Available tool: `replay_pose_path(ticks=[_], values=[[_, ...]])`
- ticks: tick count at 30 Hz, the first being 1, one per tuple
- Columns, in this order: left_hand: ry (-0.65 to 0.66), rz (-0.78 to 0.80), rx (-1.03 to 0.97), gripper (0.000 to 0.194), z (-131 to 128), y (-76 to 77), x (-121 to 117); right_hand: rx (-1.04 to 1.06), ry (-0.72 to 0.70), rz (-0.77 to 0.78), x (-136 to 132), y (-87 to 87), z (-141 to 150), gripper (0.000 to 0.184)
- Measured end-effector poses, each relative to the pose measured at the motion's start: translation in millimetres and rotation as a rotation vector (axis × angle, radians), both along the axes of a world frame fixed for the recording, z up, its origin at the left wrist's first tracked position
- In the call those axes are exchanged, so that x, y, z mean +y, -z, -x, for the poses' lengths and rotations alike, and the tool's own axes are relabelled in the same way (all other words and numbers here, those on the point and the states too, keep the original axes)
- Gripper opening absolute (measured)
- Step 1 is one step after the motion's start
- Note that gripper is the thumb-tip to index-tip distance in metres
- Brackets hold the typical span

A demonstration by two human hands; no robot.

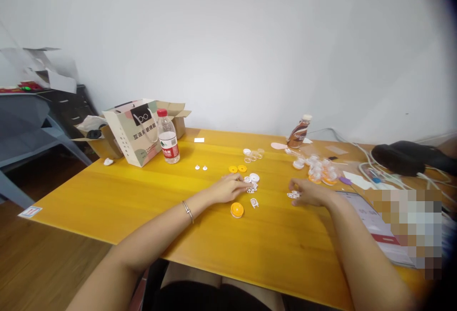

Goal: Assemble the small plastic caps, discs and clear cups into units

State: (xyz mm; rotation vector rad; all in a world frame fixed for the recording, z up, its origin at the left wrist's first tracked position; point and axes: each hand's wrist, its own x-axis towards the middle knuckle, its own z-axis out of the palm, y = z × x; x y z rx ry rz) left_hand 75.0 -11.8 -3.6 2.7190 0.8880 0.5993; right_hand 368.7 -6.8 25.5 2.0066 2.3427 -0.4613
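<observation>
My left hand (228, 189), with a bracelet at the wrist, reaches to a small cluster of white perforated plastic pieces (251, 188); its fingers are closed together at one of them. Beside the cluster lies a round white disc (254, 177). My right hand (311, 192) is curled, thumb and fingers pinching at other white openwork pieces (293, 195) low over the table. Between my hands a single white openwork piece (254, 202) lies flat. Nearer to me sits a round orange cup-like part (237, 210). Two yellow discs (237, 169) lie beyond my left hand.
Clear rings (253, 155) and a pile of clear-and-orange round parts (319, 168) lie farther back. A water bottle (167, 137), paper bag (132, 132) and two small white parts (201, 167) are left. At right are a brown bottle (299, 131), cables and a tablet-like device (374, 228).
</observation>
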Motion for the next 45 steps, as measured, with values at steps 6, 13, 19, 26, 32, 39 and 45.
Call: replay_pose_path(ticks=[6, 13, 19, 26, 32, 39, 45], values=[[-0.013, -0.032, 0.052, 0.028, 1.4, 1.6, -2.0, 0.134, -0.166, -0.064, -3.3, -0.6, 36.6, 0.017], [-0.005, -0.035, 0.030, 0.027, -0.4, 5.4, 1.9, 0.274, -0.270, -0.151, -11.4, 2.5, 74.7, 0.013], [-0.052, -0.061, -0.005, 0.020, -4.6, 5.7, 1.5, 0.391, -0.343, -0.159, -14.6, 5.4, 88.3, 0.024], [-0.190, 0.148, -0.152, 0.018, 10.2, 1.1, 1.1, 0.570, -0.326, -0.215, -11.8, 13.5, 92.0, 0.033], [-0.201, 0.305, -0.304, 0.019, 14.9, 0.7, 2.0, 0.650, -0.202, -0.059, -10.9, 17.5, 92.2, 0.036], [-0.156, 0.419, -0.446, 0.018, 9.4, 5.8, 1.6, 0.993, -0.056, 0.131, -10.4, 20.6, 98.6, 0.032], [-0.181, 0.458, -0.465, 0.021, 9.7, 8.1, 2.9, 0.941, -0.018, -0.014, -12.5, 22.9, 103.5, 0.031]])
